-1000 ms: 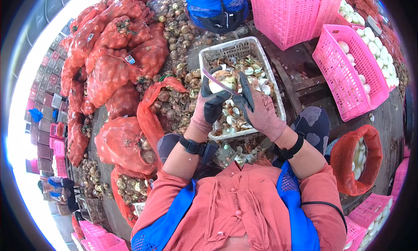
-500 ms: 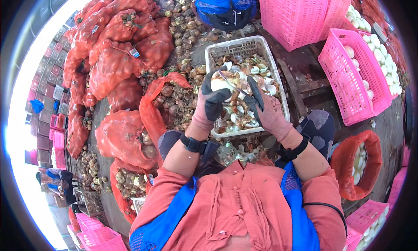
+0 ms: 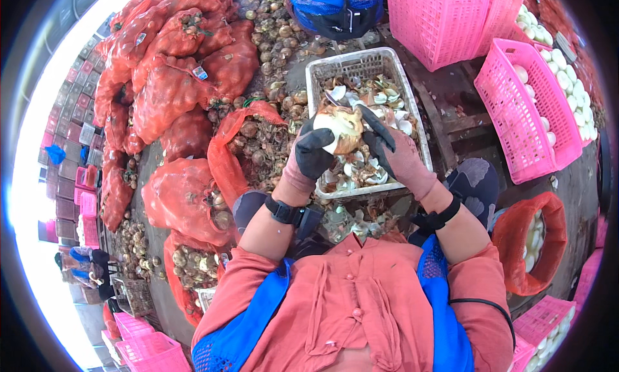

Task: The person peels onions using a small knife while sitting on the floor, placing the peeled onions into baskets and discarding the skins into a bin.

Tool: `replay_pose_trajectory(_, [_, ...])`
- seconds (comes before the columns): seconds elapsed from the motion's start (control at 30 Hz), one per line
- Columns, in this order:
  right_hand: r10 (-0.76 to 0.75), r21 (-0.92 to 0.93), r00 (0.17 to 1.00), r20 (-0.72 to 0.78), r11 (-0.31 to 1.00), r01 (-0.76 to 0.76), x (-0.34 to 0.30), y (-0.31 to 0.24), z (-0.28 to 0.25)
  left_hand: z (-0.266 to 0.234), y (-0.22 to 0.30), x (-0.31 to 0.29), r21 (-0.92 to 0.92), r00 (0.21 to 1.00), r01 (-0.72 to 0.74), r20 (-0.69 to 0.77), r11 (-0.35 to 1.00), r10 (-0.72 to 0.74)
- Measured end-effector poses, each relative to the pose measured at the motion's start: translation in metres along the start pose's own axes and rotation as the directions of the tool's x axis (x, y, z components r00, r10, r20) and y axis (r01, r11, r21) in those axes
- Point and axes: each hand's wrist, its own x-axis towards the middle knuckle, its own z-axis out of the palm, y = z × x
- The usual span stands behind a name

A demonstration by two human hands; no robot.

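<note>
A large onion (image 3: 342,128) is held over the white crate, its left side bare and white, with brown papery skin still on the right. My left hand (image 3: 314,151), in a dark-coated glove, is closed round its left side. My right hand (image 3: 394,151), gloved alike, presses its fingers against the skin on the right side, one finger stretched along the top. Whether a small blade sits in the right fingers is hidden. Below the hands, the white plastic crate (image 3: 422,137) holds loose onion skins and peel scraps (image 3: 387,95).
Red net sacks (image 3: 174,95) of onions are piled at left. Unpeeled onions (image 3: 267,40) lie loose beside them. Pink crates (image 3: 509,114) with white peeled onions stand at right, near an open red net sack (image 3: 558,240). A blue bag-like item (image 3: 338,11) is ahead.
The onion has been turned, showing its skinned side and brown skin differently. The right fingers have shifted against its right side. The view has moved slightly.
</note>
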Motion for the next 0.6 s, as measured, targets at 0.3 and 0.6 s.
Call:
replay_pose_trajectory(0.3, [0.223,0.748,0.97,0.102,0.625,-0.222,-0.006,-0.026,-0.008,-0.013,-0.012,0.006,-0.106,0.989,0.148,0.029,0.983,-0.145])
replay_pose_trajectory(0.6, [0.262,0.925,0.927,0.27,0.198,-0.325,0.0,0.01,-0.031,0.001,0.0,0.006,-0.054,0.999,0.01,0.049,0.998,-0.008])
